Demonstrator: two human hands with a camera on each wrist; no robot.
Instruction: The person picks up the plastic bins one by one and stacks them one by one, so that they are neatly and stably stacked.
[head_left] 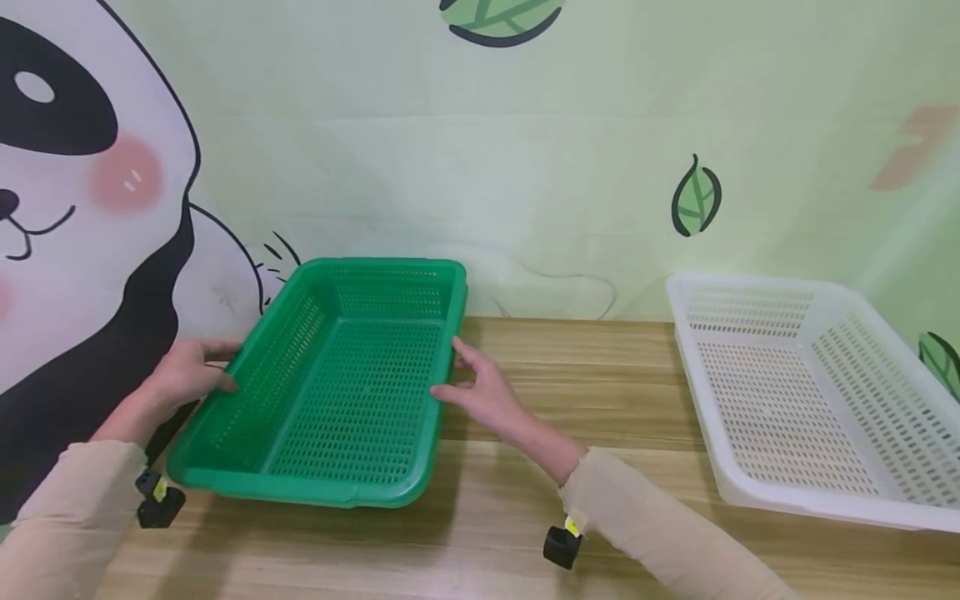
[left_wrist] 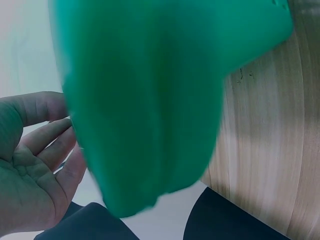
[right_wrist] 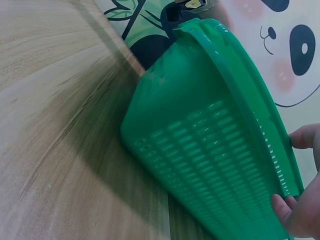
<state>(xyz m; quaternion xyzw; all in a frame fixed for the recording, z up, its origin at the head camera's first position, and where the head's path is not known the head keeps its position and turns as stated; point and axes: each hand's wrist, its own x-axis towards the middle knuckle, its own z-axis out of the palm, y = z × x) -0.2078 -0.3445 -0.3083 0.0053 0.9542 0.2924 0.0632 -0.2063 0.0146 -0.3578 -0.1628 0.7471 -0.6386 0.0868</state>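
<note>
A green plastic basket [head_left: 300,487], rectangular with slotted walls and floor, is held between both hands over the left part of the table. My left hand [head_left: 187,373] grips its left rim, thumb on top and fingers outside. On the opposite side, my right hand [head_left: 486,392] pinches the right rim between thumb and fingers. Seen from the right wrist, the slotted side wall [right_wrist: 200,130] slants above the wood, with a shadow beside it. The basket's smooth corner [left_wrist: 140,100] fills much of the left wrist view. Nothing lies inside it.
A similar white basket [head_left: 817,507] stands on the wooden table [head_left: 562,367] at the right. Behind the table hangs a pale green backdrop [head_left: 375,183] printed with leaves and a large panda [head_left: 150,100]. Small black devices sit at both wrists.
</note>
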